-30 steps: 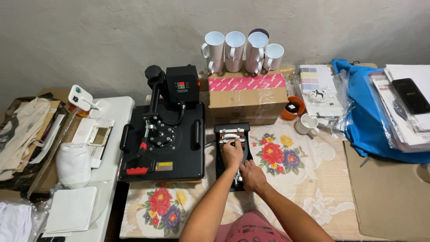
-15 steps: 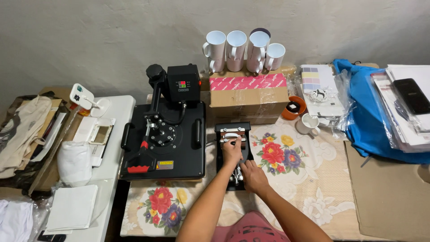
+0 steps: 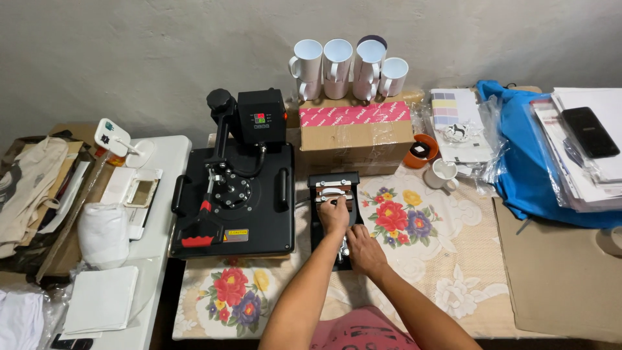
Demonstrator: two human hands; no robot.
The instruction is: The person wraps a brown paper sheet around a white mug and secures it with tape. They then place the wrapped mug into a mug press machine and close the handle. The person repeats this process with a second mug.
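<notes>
Both hands work on the small black metal mug press (image 3: 332,194), which sits on the floral tablecloth (image 3: 414,227) just right of the flat, square black heat press (image 3: 233,201). Left hand (image 3: 334,215) curls over the press's curved cradle; right hand (image 3: 364,249) closes on its metal lever near the front edge. Glossy white cylindrical mugs (image 3: 346,65) stand on the taped cardboard box (image 3: 356,133) behind.
</notes>
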